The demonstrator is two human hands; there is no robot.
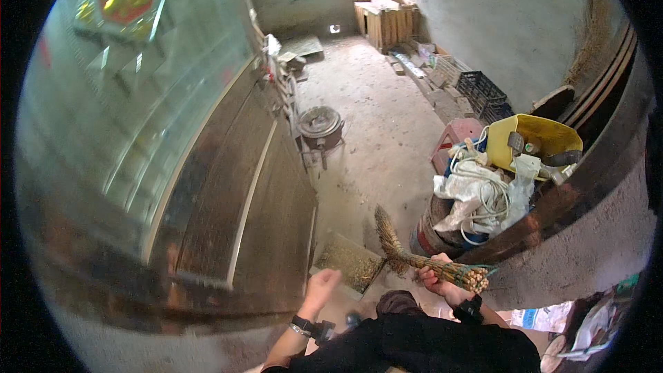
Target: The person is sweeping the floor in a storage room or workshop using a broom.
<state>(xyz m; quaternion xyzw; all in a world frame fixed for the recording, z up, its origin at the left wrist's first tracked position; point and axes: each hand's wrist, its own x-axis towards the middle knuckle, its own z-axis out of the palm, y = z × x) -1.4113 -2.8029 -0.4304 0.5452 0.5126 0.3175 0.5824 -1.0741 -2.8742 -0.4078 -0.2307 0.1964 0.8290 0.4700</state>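
From my distant seat I look down first at the right hand (pixel 442 280), whose fingers are closed around the tied stalks of a short broom (pixel 404 257). The cut ends point to the right and toward the body, and the brushy head lies forward and to the left of this grip, so the long axis runs slantwise across the front of the person. The left hand (pixel 322 283) is to the left, well apart from the broom; its fingers seem curled, but I cannot tell whether they are fully closed or hold something. Just ahead of the left hand is a flat, square tray (pixel 349 262) with straw-like bits on it, and the left hand is the nearer one to it. The broom head is beside the right corner of this tray; whether the two touch, I cannot judge from this height. Farther, a barrel (pixel 431 224) with white bags (pixel 463 193) on top stands to the right, beyond the right hand, and a round, stove-like thing (pixel 321 124) stands deeper on the floor (pixel 376 138).
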